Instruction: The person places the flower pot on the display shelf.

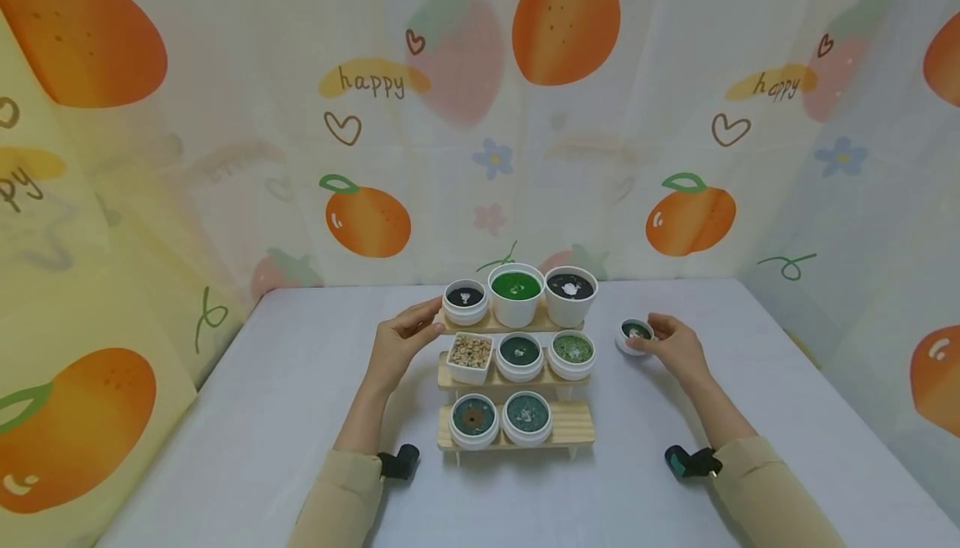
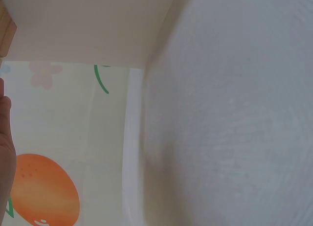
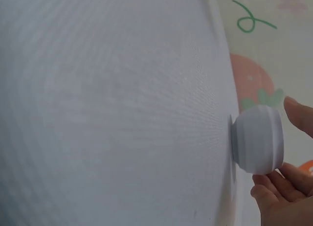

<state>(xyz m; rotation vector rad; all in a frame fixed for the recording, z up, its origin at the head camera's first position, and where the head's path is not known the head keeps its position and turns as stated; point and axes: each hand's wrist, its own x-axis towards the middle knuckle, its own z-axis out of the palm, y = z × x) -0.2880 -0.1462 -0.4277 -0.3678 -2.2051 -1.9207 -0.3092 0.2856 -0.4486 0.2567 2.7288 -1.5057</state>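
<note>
My right hand [image 1: 678, 349] holds a small white pot with dark green contents [image 1: 635, 329] by its rim, right of the stand. In the right wrist view, fingers lie below this pot [image 3: 258, 139] and another beside its top. My left hand [image 1: 399, 345] is at the left end of a three-step wooden stand [image 1: 573, 424], its fingers extended near the top step and a white pot with dark contents [image 1: 465, 302]. Two larger cups, a green-filled one [image 1: 515, 294] and a dark-filled one [image 1: 572, 296], share that step.
On the middle step are a square pot of tan bits [image 1: 470, 356], a dark green pot [image 1: 520, 356] and a speckled green pot [image 1: 572, 354]. Two pots, one brown-centred [image 1: 474, 421] and one grey-green [image 1: 527, 418], occupy the lowest step. A fruit-print cloth [image 1: 450, 156] hangs behind the white table [image 1: 300, 381].
</note>
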